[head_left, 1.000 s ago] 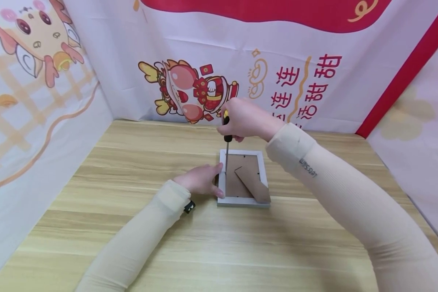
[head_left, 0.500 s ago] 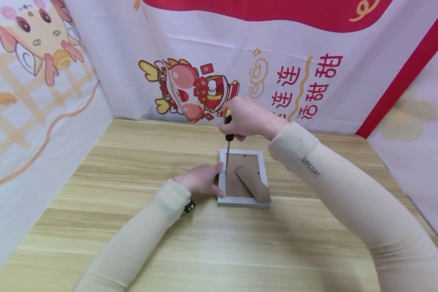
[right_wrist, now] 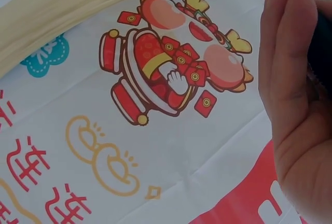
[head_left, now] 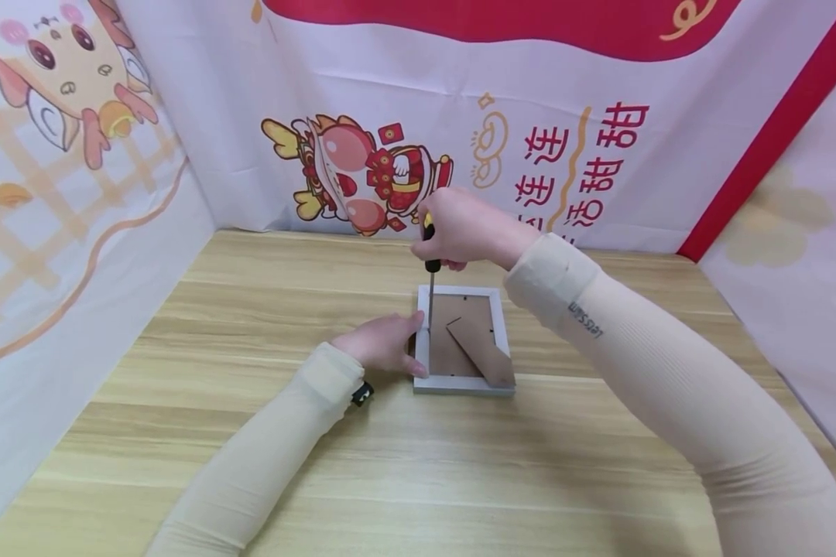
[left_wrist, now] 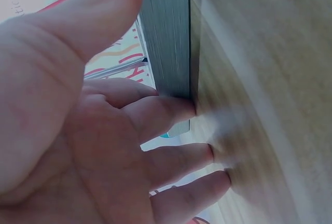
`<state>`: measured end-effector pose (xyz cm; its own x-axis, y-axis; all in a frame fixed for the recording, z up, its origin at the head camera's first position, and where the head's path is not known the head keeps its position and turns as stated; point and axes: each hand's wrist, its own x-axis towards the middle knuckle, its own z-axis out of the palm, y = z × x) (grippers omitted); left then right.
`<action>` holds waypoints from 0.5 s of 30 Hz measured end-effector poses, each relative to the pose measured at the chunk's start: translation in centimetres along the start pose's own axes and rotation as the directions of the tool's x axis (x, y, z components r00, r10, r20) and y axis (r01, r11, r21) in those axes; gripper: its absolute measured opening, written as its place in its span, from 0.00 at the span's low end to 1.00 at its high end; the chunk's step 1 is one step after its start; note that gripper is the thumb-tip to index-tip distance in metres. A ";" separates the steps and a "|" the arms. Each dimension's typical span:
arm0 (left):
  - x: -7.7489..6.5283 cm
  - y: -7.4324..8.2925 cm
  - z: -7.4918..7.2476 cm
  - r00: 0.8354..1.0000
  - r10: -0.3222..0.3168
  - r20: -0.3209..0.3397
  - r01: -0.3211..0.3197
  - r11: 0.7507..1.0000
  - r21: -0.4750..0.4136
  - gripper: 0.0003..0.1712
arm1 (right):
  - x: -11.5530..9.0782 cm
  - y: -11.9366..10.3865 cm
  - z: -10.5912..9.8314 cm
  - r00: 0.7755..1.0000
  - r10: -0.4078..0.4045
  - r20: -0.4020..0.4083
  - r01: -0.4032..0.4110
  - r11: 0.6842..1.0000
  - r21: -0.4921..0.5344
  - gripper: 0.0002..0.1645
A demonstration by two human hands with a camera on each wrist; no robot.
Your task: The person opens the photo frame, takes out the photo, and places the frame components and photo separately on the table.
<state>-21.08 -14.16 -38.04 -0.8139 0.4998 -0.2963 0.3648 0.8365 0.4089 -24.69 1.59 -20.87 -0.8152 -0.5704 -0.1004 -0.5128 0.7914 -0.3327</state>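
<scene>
A picture frame [head_left: 498, 313] with pale edges lies face down on the wooden table, its brown backing board [head_left: 448, 356] and hinged stand [head_left: 486, 357] upward. My left hand [head_left: 383, 343] rests spread against its left side, thumb and index finger on the rim. In the left wrist view the other fingers [left_wrist: 179, 164] extend past the frame's grey side [left_wrist: 167, 37] to the tabletop. My right hand [head_left: 470, 228] grips the black and yellow handle of a screwdriver [head_left: 432, 264], held upright. The screwdriver's shaft runs down to the inner left edge of the frame, near the left index finger.
Around the frame spreads the light wood tabletop [head_left: 320, 472]. A white printed cloth [head_left: 237, 116] hangs behind the table's back edge, with more cloth at both sides. A small black tag [head_left: 362, 394] shows by the left cuff.
The right hand and screwdriver shift slightly right, then back left, with the tip staying at the frame's left inner edge. The left hand and frame keep their places.
</scene>
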 end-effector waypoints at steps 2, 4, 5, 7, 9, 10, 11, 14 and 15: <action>0.0 0.1 -0.1 1.000 -0.014 0.011 0.014 1.000 -0.009 0.60 | -0.1 0.1 0.0 1.000 -0.002 0.007 0.002 1.000 0.007 0.12; -0.1 0.2 -0.1 1.000 -0.025 0.019 0.025 1.000 -0.011 0.60 | -0.1 0.0 0.0 1.000 -0.007 0.016 0.007 1.000 0.014 0.11; -0.1 0.3 -0.2 0.999 -0.029 0.024 0.030 0.999 -0.011 0.59 | -0.1 0.0 0.1 1.000 -0.011 0.019 0.010 1.000 0.015 0.11; -0.1 0.4 -0.3 0.999 -0.033 0.029 0.034 0.999 -0.013 0.59 | 0.0 -0.1 0.1 1.000 -0.014 0.021 0.013 1.000 0.017 0.11; -0.1 0.6 -0.3 0.999 -0.036 0.030 0.036 0.999 -0.014 0.59 | 0.0 -0.2 0.2 1.000 -0.017 0.016 0.017 1.000 0.017 0.11; -0.1 0.6 -0.4 0.999 -0.038 0.032 0.038 0.999 -0.020 0.59 | 0.0 -0.2 0.2 1.000 -0.018 0.012 0.018 1.000 0.017 0.11; -0.1 0.7 -0.4 0.999 -0.039 0.033 0.040 0.999 -0.024 0.58 | 0.0 -0.2 0.2 1.000 -0.017 0.008 0.017 1.000 0.017 0.11; 0.0 0.8 -0.5 0.998 -0.047 0.037 0.048 0.998 -0.033 0.59 | 0.0 -0.1 0.1 1.000 -0.014 0.005 0.014 1.000 0.023 0.11; 0.0 0.9 -0.5 0.998 -0.050 0.038 0.051 0.998 -0.034 0.59 | -0.1 0.0 0.1 1.000 -0.011 0.006 0.011 1.000 0.028 0.11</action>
<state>-20.95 -13.55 -37.24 -0.8132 0.4658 -0.3489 0.3074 0.8529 0.4221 -24.60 1.64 -20.94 -0.8079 -0.5803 -0.1027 -0.5136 0.7788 -0.3602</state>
